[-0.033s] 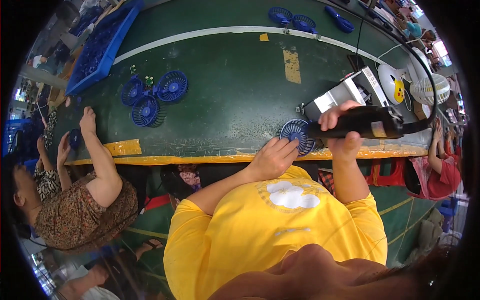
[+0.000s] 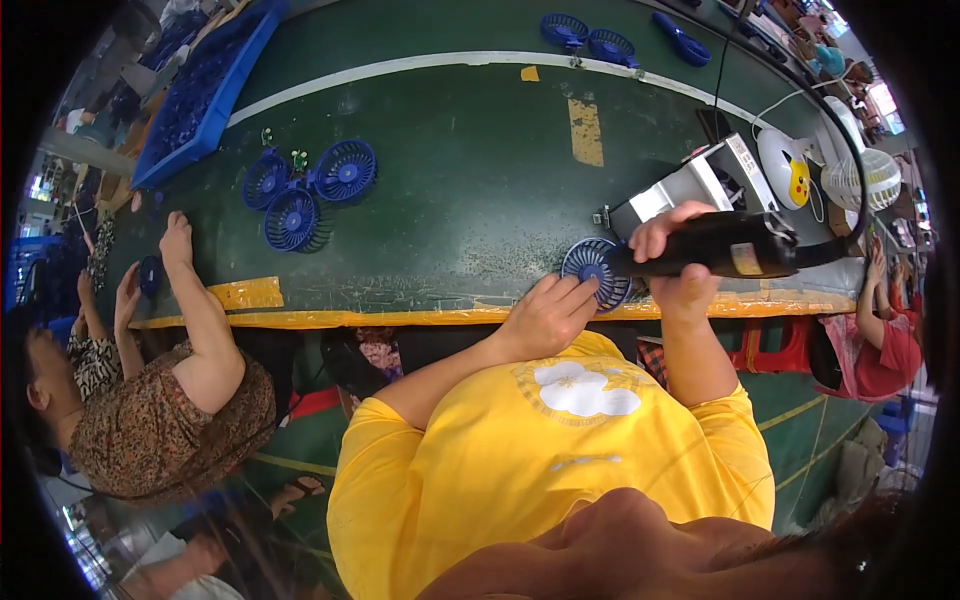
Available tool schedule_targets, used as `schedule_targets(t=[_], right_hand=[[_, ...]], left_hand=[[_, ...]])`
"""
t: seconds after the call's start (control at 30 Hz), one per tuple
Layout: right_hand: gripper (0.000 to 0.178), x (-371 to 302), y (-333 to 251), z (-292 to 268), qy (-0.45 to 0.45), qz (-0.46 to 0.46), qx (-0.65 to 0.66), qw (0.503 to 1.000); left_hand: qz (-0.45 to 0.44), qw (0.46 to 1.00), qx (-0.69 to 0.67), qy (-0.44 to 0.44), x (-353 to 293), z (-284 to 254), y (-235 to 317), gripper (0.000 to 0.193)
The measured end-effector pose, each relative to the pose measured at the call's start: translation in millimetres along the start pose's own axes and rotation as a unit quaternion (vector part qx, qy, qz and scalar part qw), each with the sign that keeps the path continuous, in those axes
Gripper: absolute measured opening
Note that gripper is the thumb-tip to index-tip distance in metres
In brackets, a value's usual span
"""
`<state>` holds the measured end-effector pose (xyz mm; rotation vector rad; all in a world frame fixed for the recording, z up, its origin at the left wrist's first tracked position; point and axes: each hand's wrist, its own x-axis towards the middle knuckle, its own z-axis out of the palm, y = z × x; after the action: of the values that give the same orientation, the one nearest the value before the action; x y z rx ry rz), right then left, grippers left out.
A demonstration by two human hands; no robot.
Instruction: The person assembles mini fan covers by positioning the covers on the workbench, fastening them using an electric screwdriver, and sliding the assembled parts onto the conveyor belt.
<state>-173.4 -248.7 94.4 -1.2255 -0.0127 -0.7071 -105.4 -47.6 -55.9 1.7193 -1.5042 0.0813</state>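
Observation:
At the table's near edge lies a round blue fan cage [image 2: 593, 270] with spoke-like ribs. My left hand [image 2: 552, 315] is closed on its near left rim, fingers pressed together. In my right hand [image 2: 680, 255] is a black electric screwdriver [image 2: 715, 246], lying nearly level with the fingers wrapped around its body. The screwdriver's front end points left and overlaps the cage's right side. Whether its bit touches a screw is hidden. A thick black cable [image 2: 840, 250] leaves the tool's rear and curves upward.
Blue fan cages [image 2: 291, 220] with small circuit boards lie to the left. A silver metal fixture [image 2: 680, 190] stands behind my right hand, beside white fans [image 2: 865, 180]. More blue fan parts [image 2: 612, 46] lie at the back. A blue tray [image 2: 215, 100] and a co-worker [image 2: 175, 420] are at left.
The screwdriver and my right hand have shifted very slightly left. My left hand and the fan cage look about the same.

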Motion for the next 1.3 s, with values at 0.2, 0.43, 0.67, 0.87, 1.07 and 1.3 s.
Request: schedule_targets(t=[0.2,0.43,0.67,0.87,1.07,1.3], right_hand=[[0.08,2.3,26.4,14.3,-0.059,0.048,0.017,0.997],[0.071,4.8,38.6,22.2,-0.095,0.117,0.001,0.989],[0.08,4.2,37.2,19.0,-0.091,0.11,0.009,0.99],[0.089,-0.6,13.6,5.5,-0.034,0.057,-0.007,0.998],[0.094,-5.8,-50.9,-8.4,0.023,-0.053,-0.028,0.998],[0.091,-5.4,-93.1,-43.6,0.038,-0.141,-0.097,0.985]], left_hand=[[0.004,1.0,-0.006,0.004,-5.1,-2.0,-5.4,0.018],[0.015,1.0,-0.015,0.005,-7.3,-2.0,-8.5,0.016],[0.041,0.999,-0.024,0.003,-5.0,-7.1,-3.7,0.014],[0.059,0.998,-0.011,0.003,0.8,-18.5,1.8,0.012],[-0.03,0.99,0.14,0.021,12.6,-56.4,-55.1,0.015],[-0.192,0.944,0.268,0.017,14.3,-88.9,-86.2,0.024]])
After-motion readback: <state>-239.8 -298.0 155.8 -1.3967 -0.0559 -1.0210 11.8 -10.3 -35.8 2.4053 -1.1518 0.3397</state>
